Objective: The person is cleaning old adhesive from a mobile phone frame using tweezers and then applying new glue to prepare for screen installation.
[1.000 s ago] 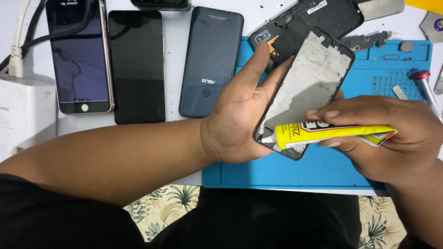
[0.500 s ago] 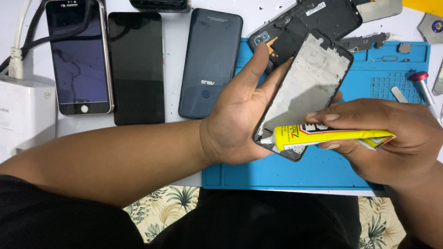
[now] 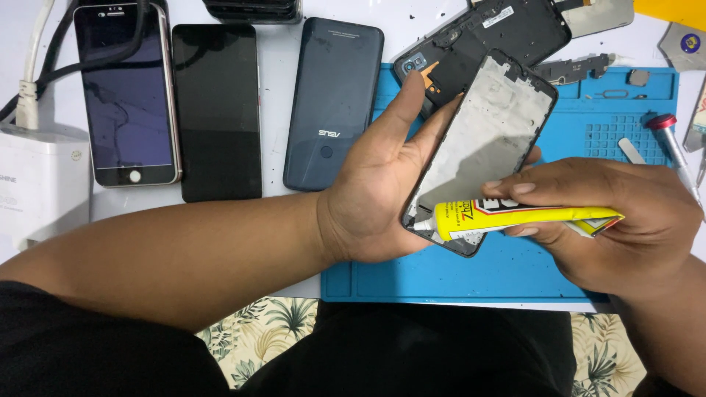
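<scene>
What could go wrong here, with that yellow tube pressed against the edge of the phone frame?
Three risks, as I judge them. The right hand squeezes the yellow glue tube at the corner of the black-rimmed grey phone frame; too much could spill beyond the rim. The left hand only cradles the frame, so it might slip. Glue might drip onto the blue rubber work mat below.

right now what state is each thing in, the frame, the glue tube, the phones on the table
black phone frame: tilted, propped in left hand, bare grey inner side up
yellow glue tube: pinched in right hand, lying sideways, nozzle at frame's lower corner
white-edged phone: flat, screen dark, cable across it
black phone: flat, screen dark
dark blue phone: flat, back up
opened black phone: insides exposed
blue mat: flat on table
</scene>
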